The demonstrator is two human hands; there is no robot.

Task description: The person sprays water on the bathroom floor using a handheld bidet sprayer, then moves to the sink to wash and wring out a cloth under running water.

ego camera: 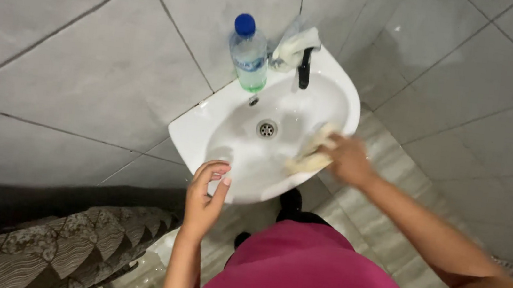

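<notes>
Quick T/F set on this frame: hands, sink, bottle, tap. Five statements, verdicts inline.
1. The right hand presses a pale yellow cloth against the inside of the white washbasin. True.
2. The left hand holds the plastic bottle. False: it holds nothing and hovers by the basin's near rim, fingers curled.
3. The bottle has a red cap and lies on its side. False: the cap is blue and the bottle stands upright on the basin's ledge.
4. The black tap sits at the back of the basin, with a whitish cloth bunched beside it. True.
5. The drain is covered by a plug. False: its metal grate shows open.
</notes>
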